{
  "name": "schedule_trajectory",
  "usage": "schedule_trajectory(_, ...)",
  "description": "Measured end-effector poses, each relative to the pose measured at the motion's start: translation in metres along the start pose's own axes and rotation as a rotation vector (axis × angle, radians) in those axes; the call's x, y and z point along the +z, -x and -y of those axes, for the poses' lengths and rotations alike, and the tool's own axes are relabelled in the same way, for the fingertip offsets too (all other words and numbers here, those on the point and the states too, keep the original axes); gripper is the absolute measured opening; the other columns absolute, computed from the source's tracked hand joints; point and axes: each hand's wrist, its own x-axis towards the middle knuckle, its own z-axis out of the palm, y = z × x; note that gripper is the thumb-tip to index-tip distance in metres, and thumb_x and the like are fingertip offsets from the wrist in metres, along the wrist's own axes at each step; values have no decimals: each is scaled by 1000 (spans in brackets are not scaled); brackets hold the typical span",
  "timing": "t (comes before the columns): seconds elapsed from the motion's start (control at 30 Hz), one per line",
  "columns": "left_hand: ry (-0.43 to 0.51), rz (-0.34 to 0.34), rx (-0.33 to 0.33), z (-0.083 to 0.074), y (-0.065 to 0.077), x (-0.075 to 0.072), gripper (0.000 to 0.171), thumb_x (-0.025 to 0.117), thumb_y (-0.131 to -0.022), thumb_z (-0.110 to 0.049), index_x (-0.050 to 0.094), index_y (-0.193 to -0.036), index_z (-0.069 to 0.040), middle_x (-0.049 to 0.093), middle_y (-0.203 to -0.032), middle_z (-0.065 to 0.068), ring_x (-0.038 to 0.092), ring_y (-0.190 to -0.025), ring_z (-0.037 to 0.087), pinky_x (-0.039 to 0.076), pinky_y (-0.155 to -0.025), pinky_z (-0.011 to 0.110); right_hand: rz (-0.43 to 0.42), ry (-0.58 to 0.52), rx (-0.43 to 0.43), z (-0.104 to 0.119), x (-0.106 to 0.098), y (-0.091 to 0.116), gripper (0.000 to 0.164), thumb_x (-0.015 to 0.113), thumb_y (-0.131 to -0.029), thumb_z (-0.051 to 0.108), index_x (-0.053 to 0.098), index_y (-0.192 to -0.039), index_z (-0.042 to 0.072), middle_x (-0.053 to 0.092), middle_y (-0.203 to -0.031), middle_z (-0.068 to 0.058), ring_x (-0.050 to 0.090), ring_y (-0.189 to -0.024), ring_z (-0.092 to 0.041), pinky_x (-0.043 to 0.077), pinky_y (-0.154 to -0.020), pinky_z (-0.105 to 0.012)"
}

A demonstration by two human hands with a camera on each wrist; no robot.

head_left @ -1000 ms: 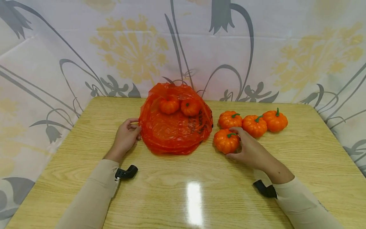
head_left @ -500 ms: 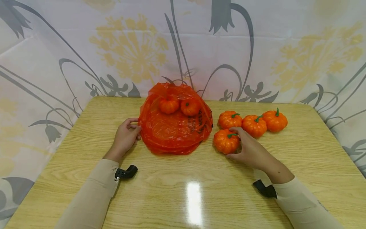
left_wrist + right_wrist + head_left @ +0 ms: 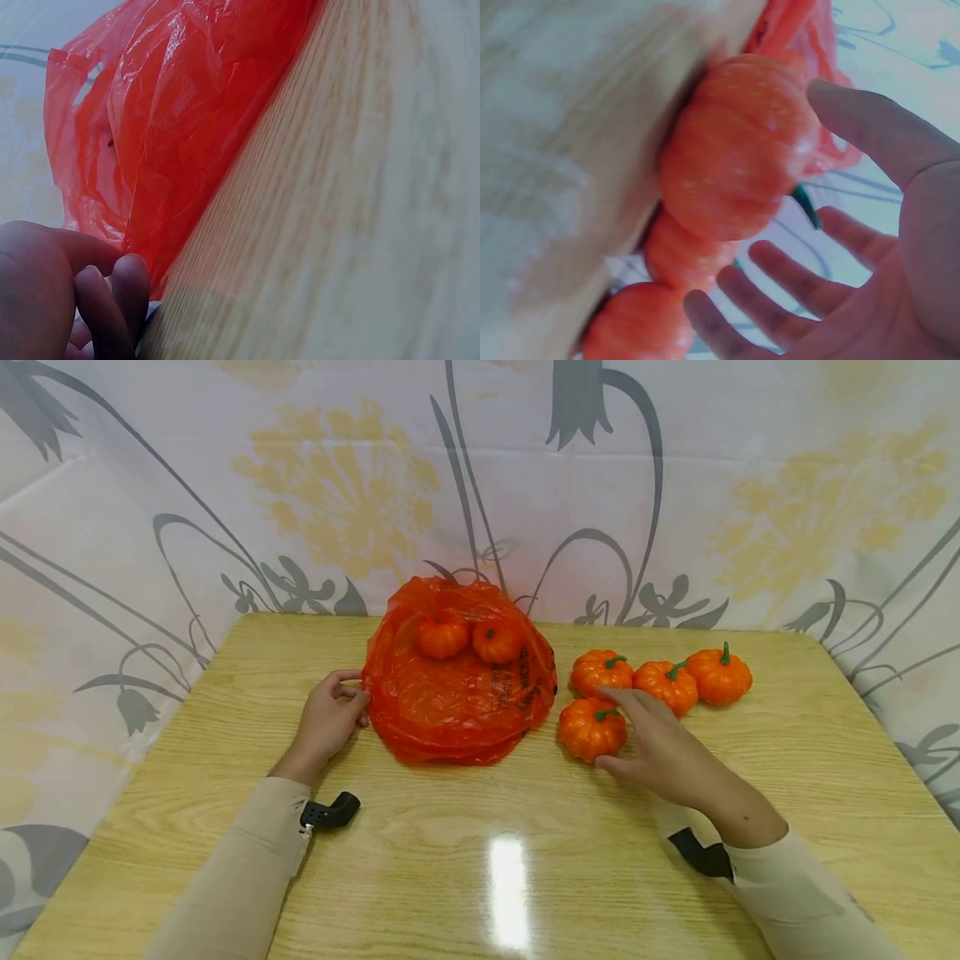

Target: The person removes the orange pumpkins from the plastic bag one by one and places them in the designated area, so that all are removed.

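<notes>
A red plastic bag (image 3: 442, 702) lies with its mouth facing front, two small orange pumpkins (image 3: 498, 641) inside it. At its left edge my left hand (image 3: 330, 714) pinches the plastic between thumb and fingers, as the left wrist view shows at the bag (image 3: 187, 127). To the right of the bag sits an orange pumpkin with a green stem (image 3: 592, 731). Beside that pumpkin is my right hand (image 3: 667, 752), thumb and fingers spread around its right side. In the right wrist view the fingers are extended and stand off the nearest pumpkin (image 3: 739, 150).
Behind the front pumpkin, three more pumpkins (image 3: 602, 672) stand in a row on the wooden table (image 3: 420, 860), reaching to the right. A flower-patterned cloth (image 3: 525, 510) hangs along the table's back edge, close behind the bag.
My right hand has loosened its hold on the front pumpkin; its fingers have spread and it has shifted slightly right. The pumpkin, bag and left hand stay in place.
</notes>
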Motion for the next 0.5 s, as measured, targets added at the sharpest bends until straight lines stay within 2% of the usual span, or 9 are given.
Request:
schedule_trajectory(0.17, 2, -1, 8, -1, 0, 1, 40, 55, -103, -16, 47, -141, -7, 60, -107, 14, 59, -61, 8, 52, -53, 21, -84, 10, -80, 13, -4, 3, 65, 75, -91, 19, 44, -148, 11, 41, -151, -18, 38, -137, -43, 40, -105, -66)
schedule_trajectory(0.33, 2, 5, 1, 0, 0, 2, 40, 55, -102, -15, 47, -141, -7, 60, -107, 14, 59, -60, 8, 52, -54, 21, -144, -29, -133, 25, -1, 3, 53, 72, -92, 12, 52, -141, 11, 44, -148, -15, 41, -136, -38, 47, -101, -59)
schedule_trajectory(0.5, -21, -1, 15, 0, 0, 1, 40, 55, -102, -15, 47, -141, -6, 61, -107, 15, 59, -60, 8, 52, -54, 21, -144, -60, -125, 41, 6, -8, 49, 70, -94, 17, 54, -140, 14, 47, -147, -11, 42, -138, -33, 40, -109, -58)
